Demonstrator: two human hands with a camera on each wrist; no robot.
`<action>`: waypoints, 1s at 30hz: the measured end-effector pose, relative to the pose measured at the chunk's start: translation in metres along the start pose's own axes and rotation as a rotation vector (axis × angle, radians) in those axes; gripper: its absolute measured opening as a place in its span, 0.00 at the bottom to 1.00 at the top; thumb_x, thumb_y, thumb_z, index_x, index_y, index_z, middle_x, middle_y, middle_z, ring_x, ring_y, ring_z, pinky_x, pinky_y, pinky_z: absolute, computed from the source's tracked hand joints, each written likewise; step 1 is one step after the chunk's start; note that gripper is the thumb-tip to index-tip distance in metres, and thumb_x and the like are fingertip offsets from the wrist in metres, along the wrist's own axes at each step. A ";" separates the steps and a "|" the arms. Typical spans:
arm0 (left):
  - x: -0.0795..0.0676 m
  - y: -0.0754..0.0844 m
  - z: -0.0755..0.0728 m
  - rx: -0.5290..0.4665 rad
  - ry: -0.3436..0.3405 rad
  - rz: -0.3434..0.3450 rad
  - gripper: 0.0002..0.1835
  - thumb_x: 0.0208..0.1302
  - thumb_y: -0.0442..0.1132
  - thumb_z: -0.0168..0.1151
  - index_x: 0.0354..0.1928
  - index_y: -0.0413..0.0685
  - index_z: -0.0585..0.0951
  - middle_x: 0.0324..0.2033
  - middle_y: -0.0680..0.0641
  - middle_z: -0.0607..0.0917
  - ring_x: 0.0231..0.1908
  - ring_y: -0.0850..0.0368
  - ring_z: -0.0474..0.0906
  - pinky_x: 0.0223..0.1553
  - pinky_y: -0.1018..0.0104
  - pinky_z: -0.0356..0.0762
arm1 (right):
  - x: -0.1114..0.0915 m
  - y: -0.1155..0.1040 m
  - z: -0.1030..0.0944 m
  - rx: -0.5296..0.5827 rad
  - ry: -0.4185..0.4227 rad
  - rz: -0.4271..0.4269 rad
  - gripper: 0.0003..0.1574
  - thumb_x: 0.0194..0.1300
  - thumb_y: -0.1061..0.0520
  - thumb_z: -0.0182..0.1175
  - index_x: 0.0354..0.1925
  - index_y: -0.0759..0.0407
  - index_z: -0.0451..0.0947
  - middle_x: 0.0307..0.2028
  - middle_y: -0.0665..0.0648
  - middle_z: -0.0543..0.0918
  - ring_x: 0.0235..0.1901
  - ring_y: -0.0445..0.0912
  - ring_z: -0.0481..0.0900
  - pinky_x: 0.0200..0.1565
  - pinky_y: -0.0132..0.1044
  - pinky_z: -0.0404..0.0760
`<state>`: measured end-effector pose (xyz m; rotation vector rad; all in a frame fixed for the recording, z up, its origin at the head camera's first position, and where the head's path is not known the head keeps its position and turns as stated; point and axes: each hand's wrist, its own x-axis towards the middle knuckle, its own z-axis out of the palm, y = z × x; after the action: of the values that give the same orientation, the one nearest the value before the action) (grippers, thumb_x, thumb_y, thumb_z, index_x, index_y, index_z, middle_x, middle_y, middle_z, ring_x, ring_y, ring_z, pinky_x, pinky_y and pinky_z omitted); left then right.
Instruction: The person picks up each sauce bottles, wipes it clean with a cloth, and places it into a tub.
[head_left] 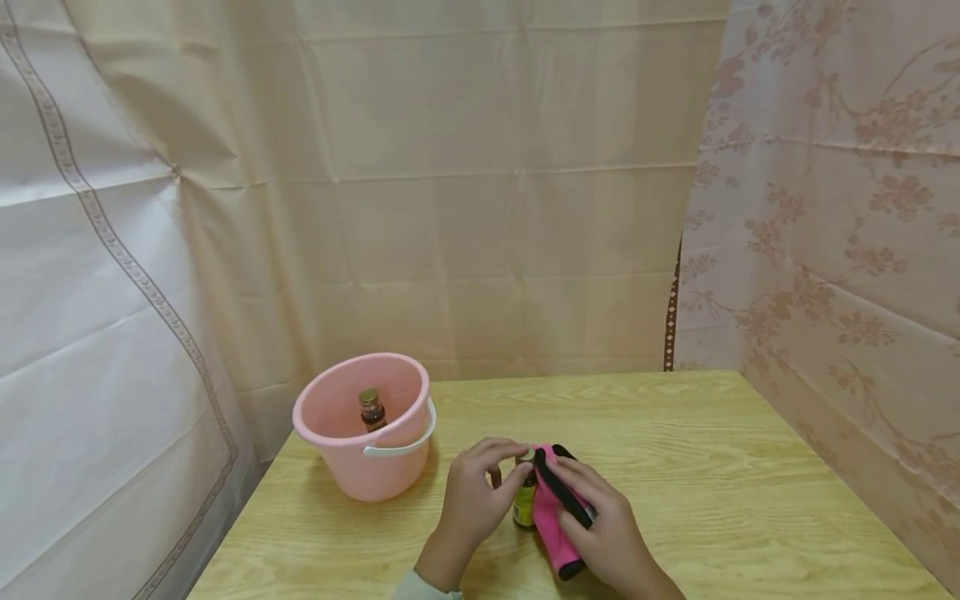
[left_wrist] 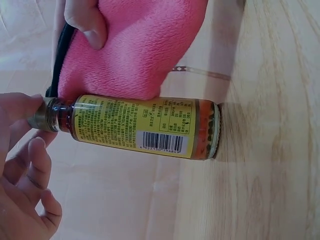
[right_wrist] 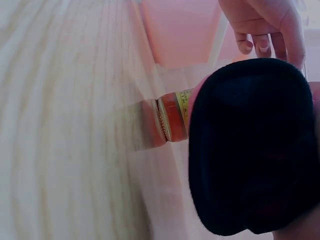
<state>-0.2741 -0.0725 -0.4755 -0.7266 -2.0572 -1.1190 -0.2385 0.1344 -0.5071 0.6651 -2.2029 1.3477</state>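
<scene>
A small glass bottle (head_left: 524, 510) with a yellow label stands upright on the wooden table, a little off its base visible in the right wrist view. My left hand (head_left: 478, 492) pinches the bottle's gold cap (left_wrist: 44, 115) between thumb and fingers. On the bottle's right side lies a plush pink cloth (head_left: 551, 525) with black edging, touching the glass in the left wrist view. My right hand (head_left: 609, 527) grips this folded cloth, thumb on the near side. A black part of the cloth (right_wrist: 252, 145) hides most of the bottle from the right wrist.
A pink bucket (head_left: 367, 467) with a white handle (head_left: 405, 448) stands at the table's left. Inside it is another bottle (head_left: 371, 408) with a gold cap. Curtains (head_left: 450, 250) surround the wooden table (head_left: 750, 500) at the back and sides.
</scene>
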 end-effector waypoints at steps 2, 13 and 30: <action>0.000 0.000 0.000 -0.006 0.002 0.000 0.10 0.63 0.46 0.75 0.46 0.57 0.91 0.42 0.59 0.90 0.22 0.76 0.70 0.26 0.66 0.74 | 0.000 0.001 0.000 -0.008 -0.010 0.018 0.46 0.57 0.73 0.70 0.67 0.39 0.78 0.67 0.48 0.78 0.65 0.52 0.79 0.55 0.28 0.79; -0.001 0.001 0.002 -0.011 0.023 -0.018 0.11 0.59 0.45 0.79 0.44 0.54 0.92 0.42 0.57 0.88 0.23 0.66 0.75 0.25 0.79 0.70 | -0.001 0.005 0.002 -0.046 -0.035 0.074 0.46 0.56 0.73 0.69 0.66 0.37 0.79 0.65 0.46 0.80 0.63 0.51 0.79 0.53 0.32 0.83; 0.000 0.004 -0.001 -0.005 0.025 -0.059 0.10 0.58 0.45 0.79 0.42 0.55 0.92 0.40 0.58 0.86 0.23 0.61 0.77 0.25 0.78 0.70 | 0.000 0.010 0.002 -0.066 -0.223 0.279 0.37 0.60 0.69 0.66 0.65 0.44 0.80 0.64 0.48 0.81 0.64 0.49 0.77 0.44 0.29 0.77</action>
<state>-0.2706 -0.0712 -0.4730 -0.6557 -2.0676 -1.1607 -0.2447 0.1367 -0.5144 0.5187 -2.5854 1.3816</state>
